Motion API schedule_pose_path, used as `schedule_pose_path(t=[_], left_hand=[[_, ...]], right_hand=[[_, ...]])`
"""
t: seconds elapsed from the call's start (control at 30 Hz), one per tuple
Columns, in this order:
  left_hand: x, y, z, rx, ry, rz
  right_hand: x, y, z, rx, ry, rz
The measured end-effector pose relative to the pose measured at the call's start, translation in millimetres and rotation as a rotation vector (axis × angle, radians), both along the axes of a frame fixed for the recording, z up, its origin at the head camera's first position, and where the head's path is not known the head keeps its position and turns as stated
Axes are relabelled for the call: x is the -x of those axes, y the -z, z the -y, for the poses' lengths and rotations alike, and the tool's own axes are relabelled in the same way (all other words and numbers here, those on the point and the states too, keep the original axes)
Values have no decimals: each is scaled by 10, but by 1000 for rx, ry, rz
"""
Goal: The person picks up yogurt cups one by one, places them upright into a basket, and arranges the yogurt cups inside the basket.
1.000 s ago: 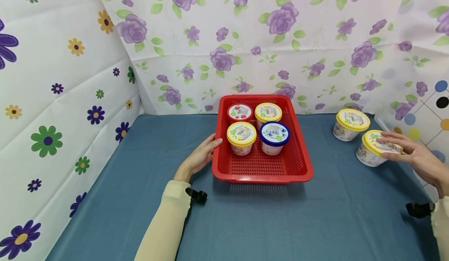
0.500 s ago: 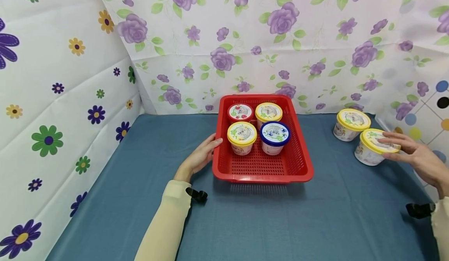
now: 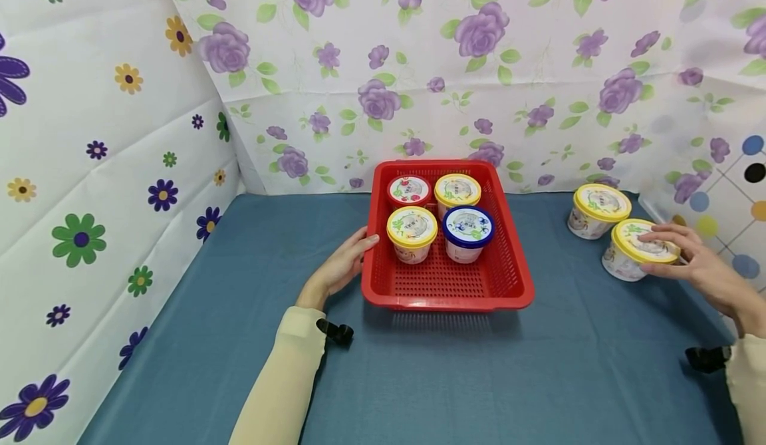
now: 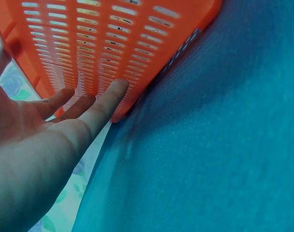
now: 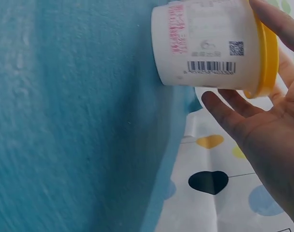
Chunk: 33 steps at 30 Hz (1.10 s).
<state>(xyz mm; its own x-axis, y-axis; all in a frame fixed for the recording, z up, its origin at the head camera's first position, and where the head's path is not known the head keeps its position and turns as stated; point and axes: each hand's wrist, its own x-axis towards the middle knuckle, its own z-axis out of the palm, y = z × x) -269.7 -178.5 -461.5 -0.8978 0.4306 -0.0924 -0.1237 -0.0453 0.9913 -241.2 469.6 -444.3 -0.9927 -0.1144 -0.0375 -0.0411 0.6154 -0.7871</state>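
A red plastic basket [image 3: 447, 285] bears several lidded tubs: a red-lidded tub [image 3: 409, 191], two yellow-lidded tubs, and a blue-lidded tub [image 3: 469, 227]. My left hand [image 3: 341, 265] holds the basket's left side, thumb on the rim. In the left wrist view the fingers [image 4: 96, 113] lie along the slotted outer wall. At the far right, my right hand [image 3: 706, 269] grips a yellow-lidded tub [image 3: 625, 264] around its lid, fingers on top and side. The right wrist view shows this tub's barcode side [image 5: 210, 58], its base at the cloth.
Another yellow-lidded tub [image 3: 589, 225] stands just behind and left of the gripped one. Blue cloth [image 3: 419, 378] covers the table. Floral sheets [image 3: 335, 126] hang at the back and left, and a dotted sheet [image 3: 733, 232] on the right.
The right hand and its tub have shifted a little left, closer to the other yellow-lidded tub. The left hand and the basket stay in place.
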Motion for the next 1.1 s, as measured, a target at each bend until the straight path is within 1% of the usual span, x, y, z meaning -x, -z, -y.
schedule_pose_path(t=[0.17,0.37,0.5,0.63,0.8,0.93,1.1], left_hand=[[3,-15,-3,1,3,-6],[20,-2,-2,10,6,-13],[21,1,-3,4,6,-10],[23,1,-5,0,12,-11],[19,-2,-5,5,8,-18],[17,3,-4,2,10,-15],[13,8,5,-3,13,-16]], right_hand=[[-7,27,23,26,8,-27],[-23,39,3,-15,29,-54],[-46,50,-35,-12,31,-85],[-77,34,-83,-13,38,-97],[-84,7,-105,-23,44,-81],[-91,-8,-120,-26,15,-72],[-62,-49,-97,-88,5,-38]])
